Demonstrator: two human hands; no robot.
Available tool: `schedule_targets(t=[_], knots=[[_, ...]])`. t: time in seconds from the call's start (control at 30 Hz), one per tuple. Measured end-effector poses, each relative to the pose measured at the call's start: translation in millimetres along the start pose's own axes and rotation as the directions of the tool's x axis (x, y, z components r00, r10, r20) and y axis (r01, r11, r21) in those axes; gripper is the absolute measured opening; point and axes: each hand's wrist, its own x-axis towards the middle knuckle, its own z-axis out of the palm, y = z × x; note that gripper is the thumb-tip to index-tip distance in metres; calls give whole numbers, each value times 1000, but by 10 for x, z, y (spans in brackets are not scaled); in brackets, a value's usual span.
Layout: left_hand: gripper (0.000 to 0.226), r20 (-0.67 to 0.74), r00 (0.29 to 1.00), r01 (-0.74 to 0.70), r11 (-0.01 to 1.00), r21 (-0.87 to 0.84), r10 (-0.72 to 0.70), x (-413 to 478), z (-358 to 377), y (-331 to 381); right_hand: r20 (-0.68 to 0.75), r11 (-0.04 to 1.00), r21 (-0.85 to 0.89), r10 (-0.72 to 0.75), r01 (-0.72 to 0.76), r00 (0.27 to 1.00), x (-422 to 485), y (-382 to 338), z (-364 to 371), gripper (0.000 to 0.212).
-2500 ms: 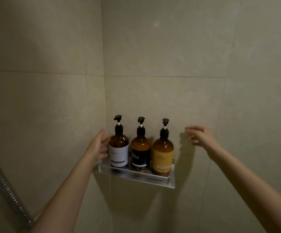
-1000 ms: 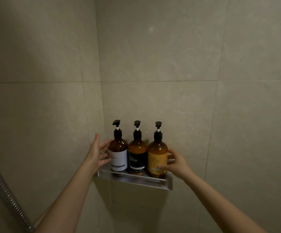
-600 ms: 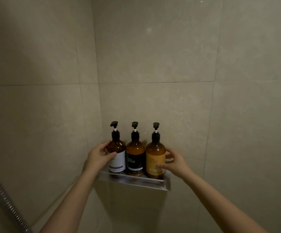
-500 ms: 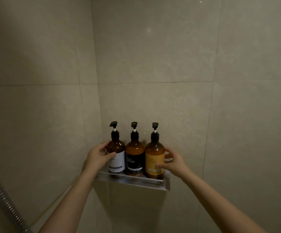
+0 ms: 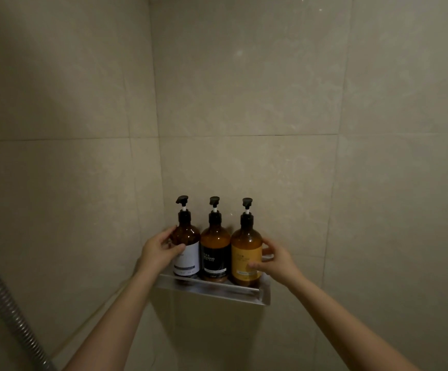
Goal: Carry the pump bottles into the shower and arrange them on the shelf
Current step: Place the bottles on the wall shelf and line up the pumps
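Observation:
Three amber pump bottles stand upright in a row on a small metal shelf (image 5: 217, 289) in the shower corner. The white-label bottle (image 5: 188, 253) is at the left, the black-label bottle (image 5: 215, 254) in the middle, the yellow-label bottle (image 5: 246, 257) at the right. My left hand (image 5: 158, 253) grips the left side of the white-label bottle, thumb across its front. My right hand (image 5: 277, 261) wraps the right side of the yellow-label bottle, thumb on its label. The three bottles touch side by side.
Beige tiled walls meet in a corner just behind the bottles. A ribbed metal shower hose (image 5: 6, 306) runs diagonally along the lower left wall. The shelf's right end (image 5: 265, 293) sticks out a little past the yellow-label bottle.
Both hands moved from hovering beside the row to closing on the outer bottles. The bottles now stand closer together than 2.5 s ago. Little has shifted in the last half second.

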Motion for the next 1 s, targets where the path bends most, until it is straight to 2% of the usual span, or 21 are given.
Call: schedule_targets(t=[0.73,0.87,1.0], knots=[[65,28,999,31,999,-34,-30,-15,22,-33,-16,999,45,22,-21,1000,-73,8,30,78],[67,50,998,40,999,14,-41,-34,16,4,12,1000,4,20,-20,1000,-41,8,1,78],[75,60,997,31,990,141,-40,-96,4,141,112,996,-85,27,-17,993,12,16,-83,84]])
